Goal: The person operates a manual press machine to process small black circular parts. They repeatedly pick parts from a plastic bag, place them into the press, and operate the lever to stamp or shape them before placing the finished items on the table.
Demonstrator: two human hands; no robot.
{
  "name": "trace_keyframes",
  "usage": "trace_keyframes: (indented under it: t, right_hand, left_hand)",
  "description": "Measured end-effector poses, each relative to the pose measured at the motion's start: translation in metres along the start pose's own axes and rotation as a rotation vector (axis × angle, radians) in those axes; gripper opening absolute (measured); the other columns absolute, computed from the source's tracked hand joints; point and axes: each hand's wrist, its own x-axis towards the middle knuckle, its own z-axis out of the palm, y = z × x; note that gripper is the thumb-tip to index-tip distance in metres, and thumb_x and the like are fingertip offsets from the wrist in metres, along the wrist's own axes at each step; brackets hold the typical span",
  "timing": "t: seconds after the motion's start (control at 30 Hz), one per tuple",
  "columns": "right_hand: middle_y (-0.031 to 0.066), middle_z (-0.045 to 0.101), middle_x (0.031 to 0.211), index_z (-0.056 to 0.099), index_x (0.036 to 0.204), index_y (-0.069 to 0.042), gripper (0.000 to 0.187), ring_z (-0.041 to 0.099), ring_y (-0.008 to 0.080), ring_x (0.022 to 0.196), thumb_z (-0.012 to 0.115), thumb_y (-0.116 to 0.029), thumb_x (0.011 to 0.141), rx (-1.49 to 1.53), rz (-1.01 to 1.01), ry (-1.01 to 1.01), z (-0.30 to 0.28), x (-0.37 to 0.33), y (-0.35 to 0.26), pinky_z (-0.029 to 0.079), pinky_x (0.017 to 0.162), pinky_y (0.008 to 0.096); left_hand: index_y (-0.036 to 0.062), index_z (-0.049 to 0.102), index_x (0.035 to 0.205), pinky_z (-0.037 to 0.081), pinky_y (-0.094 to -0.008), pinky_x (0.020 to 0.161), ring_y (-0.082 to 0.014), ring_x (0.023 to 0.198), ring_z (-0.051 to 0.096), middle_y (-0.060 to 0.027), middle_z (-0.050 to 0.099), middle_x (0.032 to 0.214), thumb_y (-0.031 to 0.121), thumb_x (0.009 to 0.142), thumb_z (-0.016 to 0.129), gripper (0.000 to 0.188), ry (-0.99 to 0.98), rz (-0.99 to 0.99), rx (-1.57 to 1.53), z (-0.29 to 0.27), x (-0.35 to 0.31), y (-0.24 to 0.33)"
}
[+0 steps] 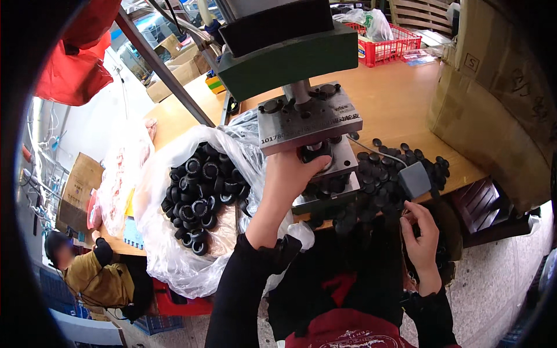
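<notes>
My left hand reaches into the press, its thumb and fingers round a black round part. That part sits between the steel upper die block and the lower die plate. My right hand is at the table's front edge, below a grey box on a cable. Its fingers are bent towards the thumb; what they hold, if anything, is too dark to make out. Many small black discs lie loose right of the press, close to that hand.
Left of the press, a clear plastic bag lies spread open with black ringed wheels heaped in it. A large cardboard box stands at the right. A red crate is at the back. Another person sits at far left.
</notes>
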Motion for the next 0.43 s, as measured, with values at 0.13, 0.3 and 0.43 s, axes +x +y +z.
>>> trace_keyframes:
  t: [0.13,0.3,0.43]
  right_hand:
    - [0.0127,0.062,0.11,0.06,0.121,-0.001,0.032,0.064,0.0161,0.085,0.062,-0.002,0.089,-0.029,-0.038,0.019,-0.003,0.004,0.003,0.051,0.073,0.0283]
    - [0.0125,0.063,0.107,0.06,0.119,0.0,0.029,0.062,0.0164,0.084,0.062,-0.003,0.09,-0.086,0.023,0.047,-0.004,0.006,0.011,0.05,0.076,0.0288]
    - [0.0118,0.063,0.104,0.061,0.119,0.0,0.028,0.062,0.0165,0.084,0.061,-0.004,0.091,-0.084,0.032,0.035,0.001,0.012,0.0,0.049,0.076,0.0286]
  left_hand:
    - [-0.0031,0.065,0.105,0.05,-0.0339,0.075,-0.0222,0.08,0.063,-0.0149,0.068,0.091,0.022,0.073,0.08,0.044,0.052,0.022,0.107,0.007,-0.006,0.007]
    - [-0.0045,0.064,0.104,0.05,-0.0343,0.073,-0.0239,0.079,0.064,-0.0162,0.067,0.086,0.025,0.072,0.079,0.047,0.107,0.112,0.083,0.012,-0.005,-0.004]
    - [-0.0041,0.064,0.106,0.05,-0.0331,0.075,-0.0259,0.082,0.065,-0.017,0.068,0.088,0.026,0.071,0.08,0.049,0.067,0.061,0.12,0.011,-0.004,-0.003]
